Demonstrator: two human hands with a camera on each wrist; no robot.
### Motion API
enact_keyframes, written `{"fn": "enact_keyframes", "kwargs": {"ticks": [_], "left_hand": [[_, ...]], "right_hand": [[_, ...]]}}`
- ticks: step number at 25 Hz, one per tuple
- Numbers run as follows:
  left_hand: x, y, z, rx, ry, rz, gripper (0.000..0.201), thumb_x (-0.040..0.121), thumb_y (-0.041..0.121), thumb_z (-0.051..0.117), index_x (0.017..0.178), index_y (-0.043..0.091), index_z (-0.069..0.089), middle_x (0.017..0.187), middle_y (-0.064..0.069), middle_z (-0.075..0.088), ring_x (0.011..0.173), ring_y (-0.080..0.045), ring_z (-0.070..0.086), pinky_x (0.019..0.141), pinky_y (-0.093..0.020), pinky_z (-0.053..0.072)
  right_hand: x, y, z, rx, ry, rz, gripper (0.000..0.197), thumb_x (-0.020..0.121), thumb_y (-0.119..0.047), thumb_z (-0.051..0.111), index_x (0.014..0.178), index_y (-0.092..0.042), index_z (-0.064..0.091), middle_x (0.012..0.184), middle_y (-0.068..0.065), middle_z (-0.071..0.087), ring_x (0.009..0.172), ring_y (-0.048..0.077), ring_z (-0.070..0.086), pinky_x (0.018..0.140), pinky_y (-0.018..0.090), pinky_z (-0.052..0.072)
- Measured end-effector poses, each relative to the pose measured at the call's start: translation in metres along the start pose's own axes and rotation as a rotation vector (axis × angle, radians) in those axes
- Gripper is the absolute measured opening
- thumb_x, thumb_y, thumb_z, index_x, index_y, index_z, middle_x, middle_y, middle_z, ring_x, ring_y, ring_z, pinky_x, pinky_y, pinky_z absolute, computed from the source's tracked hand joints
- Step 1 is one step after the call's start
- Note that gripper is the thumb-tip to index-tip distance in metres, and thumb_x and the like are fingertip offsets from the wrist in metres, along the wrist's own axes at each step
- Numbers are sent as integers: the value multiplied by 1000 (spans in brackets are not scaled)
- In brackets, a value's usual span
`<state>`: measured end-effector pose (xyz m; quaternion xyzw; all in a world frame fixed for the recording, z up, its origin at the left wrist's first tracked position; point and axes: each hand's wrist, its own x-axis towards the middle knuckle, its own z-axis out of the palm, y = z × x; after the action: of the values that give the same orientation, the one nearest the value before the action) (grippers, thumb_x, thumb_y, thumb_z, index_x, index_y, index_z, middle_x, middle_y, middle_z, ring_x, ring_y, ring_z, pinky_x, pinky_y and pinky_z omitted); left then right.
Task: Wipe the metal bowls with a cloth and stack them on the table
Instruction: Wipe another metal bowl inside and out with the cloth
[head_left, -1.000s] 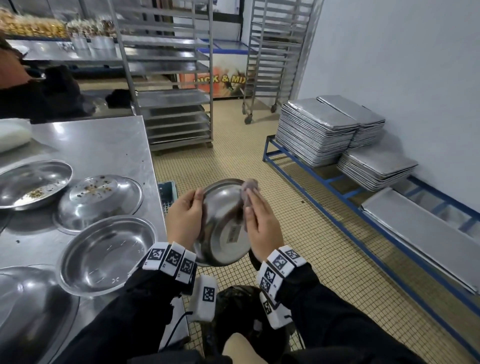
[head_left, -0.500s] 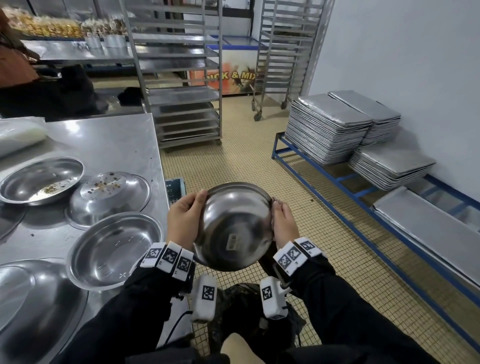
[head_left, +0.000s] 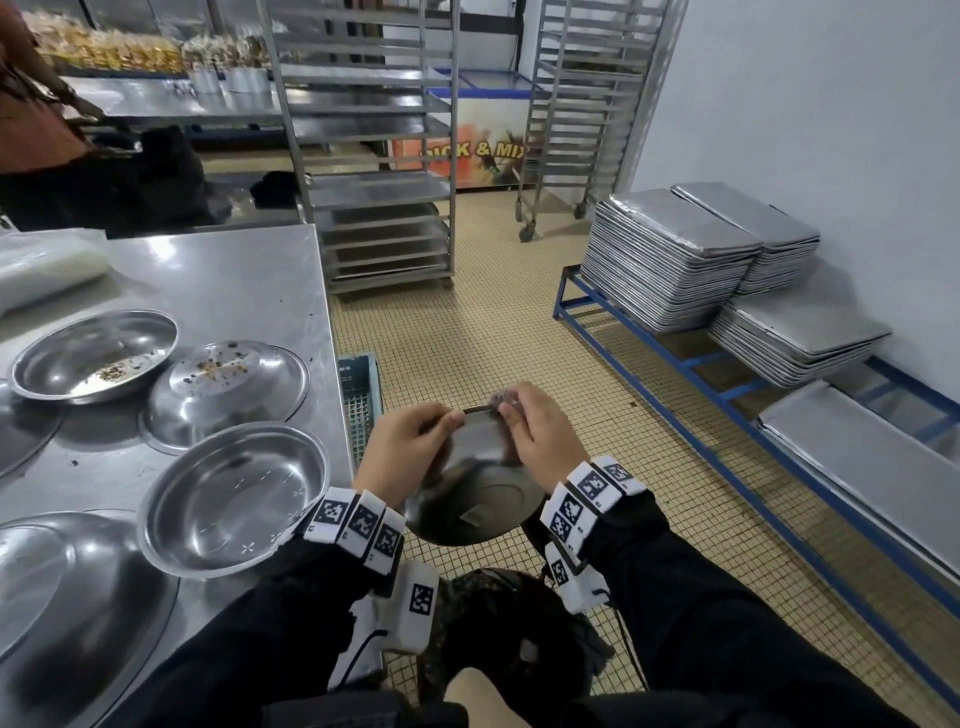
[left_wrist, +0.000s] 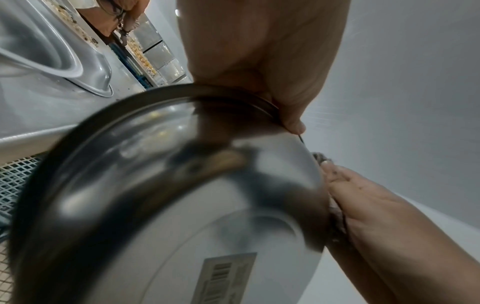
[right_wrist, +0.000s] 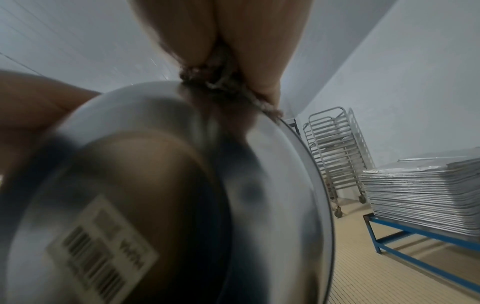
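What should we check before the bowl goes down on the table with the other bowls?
1. Left hand holds the held bowl by its rim: ok.
2. Right hand grips the cloth against the rim: ok.
3. Held bowl's inside wiped clean: cannot tell, only its outside with the barcode sticker shows.
4. Clean upright bowl near the table edge, ready to stack into: ok, no crumbs show in it.
5. Other bowls wiped: not ok, the far bowl and the upside-down bowl carry crumbs.
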<state>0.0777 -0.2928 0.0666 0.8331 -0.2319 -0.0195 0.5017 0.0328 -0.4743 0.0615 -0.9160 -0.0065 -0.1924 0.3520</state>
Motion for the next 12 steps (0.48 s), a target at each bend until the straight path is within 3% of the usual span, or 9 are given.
{"fn": "enact_keyframes", "kwargs": {"ticks": [3, 5, 7, 9, 11, 12], "left_hand": [[2, 1, 4, -85, 70, -53, 22, 95, 30, 58, 79, 18, 66, 63, -1, 62, 55, -13, 55, 54, -21, 46], [4, 5, 8, -162, 114, -99, 26, 96, 29, 56, 78, 13, 65, 61, -5, 59, 54, -18, 51, 52, -31, 45], [7, 9, 10, -174, 137, -105, 27, 96, 30, 55, 76, 13, 63, 58, -4, 56, 53, -18, 49, 50, -32, 43], [7, 13, 8, -211, 138, -107, 27, 96, 30, 54, 76, 14, 62, 54, 1, 53, 47, -15, 45, 44, -27, 39], [7, 15, 3, -330, 130, -150, 26, 97, 28, 52, 78, 13, 61, 54, 3, 52, 44, -13, 43, 40, -23, 36], [8, 14, 1, -368, 125, -169, 25, 98, 27, 51, 79, 13, 60, 55, 3, 51, 44, -13, 43, 40, -22, 36]], "right_hand": [[-10, -4, 7, 43, 254, -18, 24, 98, -27, 42, 115, -13, 53, 108, -7, 50, 102, 10, 49, 86, 22, 43], [-22, -12, 20, -41, 258, -97, 39, 98, -40, 35, 124, -16, 49, 124, -2, 48, 117, 13, 44, 98, 28, 42], [-31, -15, 34, -101, 214, -122, 51, 99, -43, 27, 134, -12, 46, 137, 5, 42, 129, 18, 38, 106, 31, 36], [-27, -10, 31, 21, 229, 60, 51, 99, -42, 25, 135, -11, 44, 138, 6, 41, 126, 18, 44, 99, 28, 43], [-20, 5, 18, 177, 248, 351, 44, 101, -38, 27, 129, -12, 50, 128, 5, 50, 116, 19, 53, 86, 23, 47], [-19, 13, 12, 188, 266, 425, 40, 101, -35, 30, 126, -13, 53, 121, 4, 55, 111, 19, 55, 81, 20, 45]]}}
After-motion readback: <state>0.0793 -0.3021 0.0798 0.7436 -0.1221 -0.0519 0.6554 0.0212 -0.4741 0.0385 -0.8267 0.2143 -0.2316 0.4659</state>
